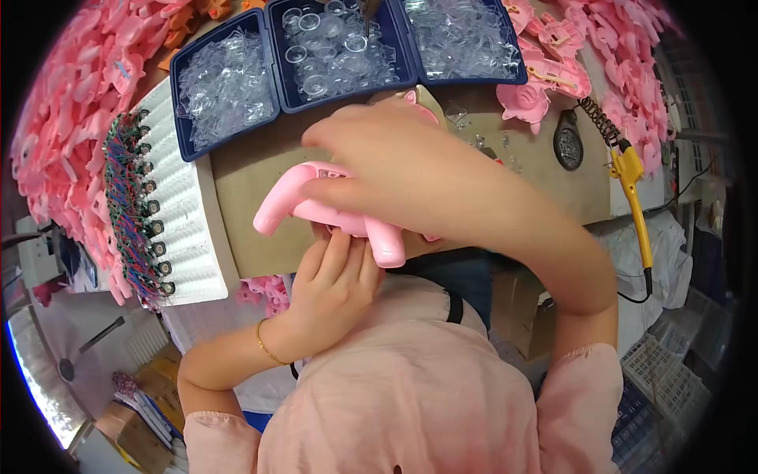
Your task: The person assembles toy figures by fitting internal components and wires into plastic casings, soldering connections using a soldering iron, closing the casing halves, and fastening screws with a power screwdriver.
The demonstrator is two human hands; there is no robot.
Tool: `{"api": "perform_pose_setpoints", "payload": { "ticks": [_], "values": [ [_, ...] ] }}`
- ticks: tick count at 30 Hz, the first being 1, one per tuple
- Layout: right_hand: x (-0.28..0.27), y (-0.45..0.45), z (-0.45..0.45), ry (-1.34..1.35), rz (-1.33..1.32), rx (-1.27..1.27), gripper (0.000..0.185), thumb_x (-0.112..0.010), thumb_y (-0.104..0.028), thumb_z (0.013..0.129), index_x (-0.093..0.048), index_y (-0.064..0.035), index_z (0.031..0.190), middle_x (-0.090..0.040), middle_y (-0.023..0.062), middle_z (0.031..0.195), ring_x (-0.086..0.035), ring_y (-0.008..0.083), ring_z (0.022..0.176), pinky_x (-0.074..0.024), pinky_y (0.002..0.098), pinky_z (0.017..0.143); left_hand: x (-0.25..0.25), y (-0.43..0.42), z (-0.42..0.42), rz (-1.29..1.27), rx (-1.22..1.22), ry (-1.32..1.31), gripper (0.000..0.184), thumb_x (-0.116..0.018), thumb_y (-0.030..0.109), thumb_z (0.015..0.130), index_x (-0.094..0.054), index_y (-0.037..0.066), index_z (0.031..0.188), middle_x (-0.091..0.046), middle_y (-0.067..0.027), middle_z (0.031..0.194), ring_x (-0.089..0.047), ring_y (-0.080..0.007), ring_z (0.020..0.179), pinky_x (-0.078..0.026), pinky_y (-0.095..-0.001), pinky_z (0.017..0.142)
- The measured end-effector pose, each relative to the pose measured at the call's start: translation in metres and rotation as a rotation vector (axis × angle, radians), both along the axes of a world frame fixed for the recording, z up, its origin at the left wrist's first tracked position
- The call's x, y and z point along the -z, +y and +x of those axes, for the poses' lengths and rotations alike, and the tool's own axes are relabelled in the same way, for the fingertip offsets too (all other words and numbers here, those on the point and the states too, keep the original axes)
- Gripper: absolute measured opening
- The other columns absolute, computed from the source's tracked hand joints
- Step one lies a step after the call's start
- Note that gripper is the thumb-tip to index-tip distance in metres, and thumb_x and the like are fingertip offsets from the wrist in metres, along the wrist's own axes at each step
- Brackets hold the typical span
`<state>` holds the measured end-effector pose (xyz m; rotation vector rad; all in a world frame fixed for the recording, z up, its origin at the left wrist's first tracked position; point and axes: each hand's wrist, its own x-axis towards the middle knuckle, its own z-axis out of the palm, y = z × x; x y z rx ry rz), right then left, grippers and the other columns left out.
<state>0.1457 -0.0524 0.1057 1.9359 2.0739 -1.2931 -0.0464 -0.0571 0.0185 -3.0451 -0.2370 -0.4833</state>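
A glossy pink plastic toy shell (384,241) with two leg-like prongs is held over the front of the workbench. My left hand (335,280) grips its near edge from below, with fingers bent against it. Across the top reaches my right hand (375,162), slightly blurred, its thumb lying on the pink plastic and its other fingers closed over the far side. Part of the shell's inside shows between the thumb and fingers. Just beyond the right hand, another pink piece (422,107) is partly visible; the hand hides the rest.
Three blue bins (274,75) of clear plastic parts stand at the back. A white foam tray (193,205) holds wired round components (154,209) on the left. Pink shells are heaped on both sides. A yellow electric screwdriver (629,178) hangs from a coil at right, near a black oval object (567,142).
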Motion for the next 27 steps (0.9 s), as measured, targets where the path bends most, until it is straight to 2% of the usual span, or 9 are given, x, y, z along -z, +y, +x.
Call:
{"api": "perform_pose_setpoints", "payload": {
  "ticks": [2, 4, 5, 7, 11, 13, 20, 25, 27],
  "values": [
    [0.028, -0.042, 0.015, -0.012, 1.101, 0.075, 0.011, -0.064, -0.012, 0.074, -0.062, -0.0053, 0.083, -0.058, 0.0047, 0.08, -0.056, 0.0221, 0.081, -0.0437, 0.0319, 0.07, 0.001, -0.001, -0.001, -0.007, -0.009, -0.023, 0.038, -0.067, 0.018, 0.072, -0.06, 0.001, 0.104, -0.058, -0.0152, 0.111, -0.054, -0.0269, 0.101, -0.043, -0.0359, 0.076],
    [0.024, -0.075, 0.013, -0.032, 0.791, 0.493, 0.013, -0.069, -0.013, 0.071, -0.063, -0.0079, 0.081, -0.057, 0.0005, 0.082, -0.053, 0.0214, 0.083, -0.0387, 0.0358, 0.076, 0.0, -0.005, 0.0, 0.077, -0.057, 0.014, 0.039, -0.066, 0.018, 0.072, -0.059, 0.002, 0.107, -0.056, -0.0168, 0.116, -0.053, -0.0264, 0.104, -0.042, -0.0358, 0.078],
    [0.031, -0.084, 0.012, -0.025, 0.789, 0.491, 0.013, -0.069, -0.013, 0.071, -0.063, -0.0079, 0.081, -0.057, 0.0005, 0.082, -0.053, 0.0214, 0.083, -0.0387, 0.0358, 0.076, 0.0, -0.007, 0.0, 0.077, -0.061, 0.02, 0.039, -0.066, 0.018, 0.072, -0.059, 0.002, 0.107, -0.056, -0.0168, 0.116, -0.053, -0.0264, 0.104, -0.042, -0.0358, 0.078],
    [0.058, -0.1, 0.007, -0.115, 0.792, 0.35, 0.016, -0.071, -0.013, 0.067, -0.063, -0.009, 0.081, -0.055, -0.0001, 0.079, -0.051, 0.0206, 0.076, -0.0353, 0.0372, 0.075, -0.002, -0.012, -0.001, 0.068, -0.083, 0.101, 0.034, -0.055, 0.014, 0.076, -0.061, 0.001, 0.107, -0.058, -0.0163, 0.111, -0.047, -0.0319, 0.116, -0.041, -0.0478, 0.098],
    [0.078, -0.099, -0.005, -0.147, 0.907, 0.387, 0.017, -0.072, -0.011, 0.065, -0.062, -0.0095, 0.079, -0.054, 0.0, 0.078, -0.051, 0.0189, 0.076, -0.0329, 0.0363, 0.076, 0.0, -0.015, 0.003, 0.101, -0.117, 0.095, 0.039, -0.056, 0.014, 0.074, -0.058, 0.001, 0.111, -0.057, -0.0177, 0.113, -0.048, -0.0316, 0.115, -0.043, -0.0458, 0.093],
    [0.084, -0.098, -0.011, -0.222, 0.958, 0.398, 0.02, -0.073, -0.011, 0.063, -0.06, -0.0094, 0.078, -0.053, 0.0002, 0.078, -0.05, 0.0196, 0.075, -0.0325, 0.0368, 0.075, 0.002, -0.014, 0.001, 0.148, -0.103, 0.149, 0.039, -0.06, 0.018, 0.076, -0.058, 0.006, 0.113, -0.052, -0.0179, 0.122, -0.048, -0.0289, 0.107, -0.039, -0.0368, 0.084],
    [0.087, -0.104, -0.012, -0.222, 0.97, 0.411, 0.022, -0.073, -0.01, 0.062, -0.058, -0.0088, 0.078, -0.053, 0.002, 0.077, -0.05, 0.0202, 0.073, -0.0312, 0.0357, 0.073, 0.002, -0.021, 0.014, 0.117, -0.209, 0.091, 0.044, -0.054, 0.013, 0.075, -0.057, 0.014, 0.119, -0.048, -0.0175, 0.125, -0.048, -0.0292, 0.103, -0.038, -0.037, 0.085],
    [0.059, -0.096, 0.013, 0.209, 0.78, 0.66, 0.018, -0.071, -0.009, 0.068, -0.059, -0.0039, 0.081, -0.058, 0.0061, 0.078, -0.054, 0.0229, 0.08, -0.041, 0.0374, 0.072, -0.006, -0.022, 0.011, 0.115, -0.19, 0.208, 0.05, -0.054, 0.012, 0.075, -0.054, 0.014, 0.125, -0.049, -0.017, 0.121, -0.048, -0.0321, 0.104, -0.041, -0.0379, 0.084],
    [0.033, -0.07, 0.023, 0.223, 0.865, 0.635, 0.009, -0.064, -0.005, 0.074, -0.06, -0.0012, 0.081, -0.061, 0.009, 0.083, -0.058, 0.0252, 0.08, -0.0459, 0.0376, 0.072, -0.016, -0.02, 0.013, 0.147, -0.151, 0.242, 0.05, -0.053, 0.012, 0.076, -0.053, 0.013, 0.126, -0.051, -0.0165, 0.116, -0.048, -0.0334, 0.105, -0.041, -0.0374, 0.083]
  ]
}}
